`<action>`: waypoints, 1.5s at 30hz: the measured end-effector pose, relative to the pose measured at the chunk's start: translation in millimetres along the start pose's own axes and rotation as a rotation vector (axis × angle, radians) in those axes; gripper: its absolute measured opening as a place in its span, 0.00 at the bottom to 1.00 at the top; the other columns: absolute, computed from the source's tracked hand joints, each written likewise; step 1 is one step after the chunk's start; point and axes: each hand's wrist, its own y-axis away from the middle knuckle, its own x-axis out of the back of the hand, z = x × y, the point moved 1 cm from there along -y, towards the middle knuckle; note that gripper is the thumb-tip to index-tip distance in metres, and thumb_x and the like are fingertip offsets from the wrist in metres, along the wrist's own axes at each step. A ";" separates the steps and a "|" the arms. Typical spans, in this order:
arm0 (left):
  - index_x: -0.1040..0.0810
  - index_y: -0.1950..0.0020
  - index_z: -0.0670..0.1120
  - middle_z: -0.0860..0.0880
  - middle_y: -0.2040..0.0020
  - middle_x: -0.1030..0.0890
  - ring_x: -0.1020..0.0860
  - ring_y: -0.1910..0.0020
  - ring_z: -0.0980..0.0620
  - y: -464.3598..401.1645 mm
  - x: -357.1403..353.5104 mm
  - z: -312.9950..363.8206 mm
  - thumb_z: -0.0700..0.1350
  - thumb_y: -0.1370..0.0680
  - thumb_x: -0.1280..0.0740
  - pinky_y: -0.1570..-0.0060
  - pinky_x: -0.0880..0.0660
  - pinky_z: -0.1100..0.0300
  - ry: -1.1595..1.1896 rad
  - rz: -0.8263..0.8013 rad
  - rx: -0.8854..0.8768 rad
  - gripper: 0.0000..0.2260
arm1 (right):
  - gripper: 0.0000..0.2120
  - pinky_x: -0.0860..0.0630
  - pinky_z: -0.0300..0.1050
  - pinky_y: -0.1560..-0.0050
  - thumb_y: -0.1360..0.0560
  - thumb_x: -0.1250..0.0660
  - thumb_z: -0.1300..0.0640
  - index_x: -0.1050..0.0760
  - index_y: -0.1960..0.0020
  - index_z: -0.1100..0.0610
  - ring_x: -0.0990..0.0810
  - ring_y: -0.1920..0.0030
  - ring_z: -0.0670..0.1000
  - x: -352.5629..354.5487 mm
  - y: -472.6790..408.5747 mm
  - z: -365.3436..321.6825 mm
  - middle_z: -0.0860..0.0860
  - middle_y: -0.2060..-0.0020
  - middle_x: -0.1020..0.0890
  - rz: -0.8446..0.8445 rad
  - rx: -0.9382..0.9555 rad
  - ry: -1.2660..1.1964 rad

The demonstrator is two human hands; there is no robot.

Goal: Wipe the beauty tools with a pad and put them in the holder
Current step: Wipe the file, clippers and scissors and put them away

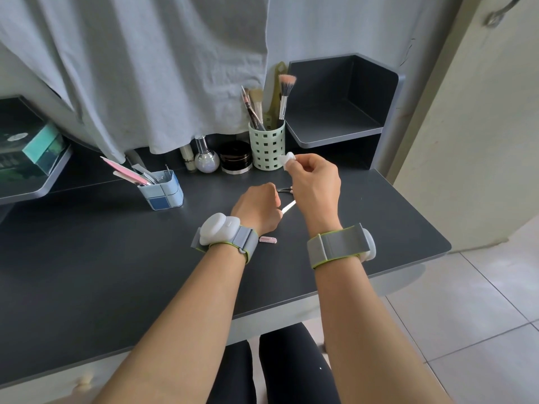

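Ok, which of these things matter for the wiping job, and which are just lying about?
In the job:
left hand gripping thin white tool
right hand pinching white pad
blue holder
pink comb piece

Lying about:
green brush cup
black jar
round bottle

Dark desk [116,258] under grey cloth [145,68] hung at 12 o'clock. Against back edge: black jar [235,156], round glass bottle [206,158] touching its 9 o'clock side, pale tube [188,157] next over. Teal box [32,150] on shelf at 9 o'clock; empty-faced corner shelf [335,123] at 2 o'clock, tiled floor [481,301] at 4 o'clock.
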 end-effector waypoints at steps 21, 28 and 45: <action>0.21 0.46 0.47 0.47 0.47 0.20 0.23 0.46 0.44 29.5 26.0 -38.7 0.47 0.19 0.38 0.50 0.28 0.53 0.066 0.213 0.076 0.08 | 0.08 0.22 0.49 0.46 0.23 0.32 0.51 0.17 0.51 0.53 0.19 0.50 0.53 -23.1 17.8 10.6 0.45 0.60 0.16 -0.025 -0.065 0.016; 0.24 0.51 0.49 0.49 0.51 0.21 0.27 0.51 0.46 44.2 34.3 -49.9 0.46 0.19 0.39 0.55 0.31 0.55 0.125 0.256 0.110 0.05 | 0.11 0.22 0.50 0.47 0.22 0.31 0.47 0.16 0.49 0.53 0.19 0.53 0.50 -48.7 41.9 14.5 0.46 0.58 0.15 -0.204 -0.098 0.004; 0.27 0.51 0.49 0.47 0.51 0.21 0.25 0.53 0.46 64.0 38.3 -55.9 0.47 0.17 0.41 0.57 0.32 0.55 0.230 0.168 0.130 0.06 | 0.12 0.34 0.42 0.67 0.23 0.30 0.48 0.19 0.61 0.54 0.32 0.73 0.44 -65.7 56.2 8.7 0.41 0.79 0.28 -0.282 -0.177 -0.206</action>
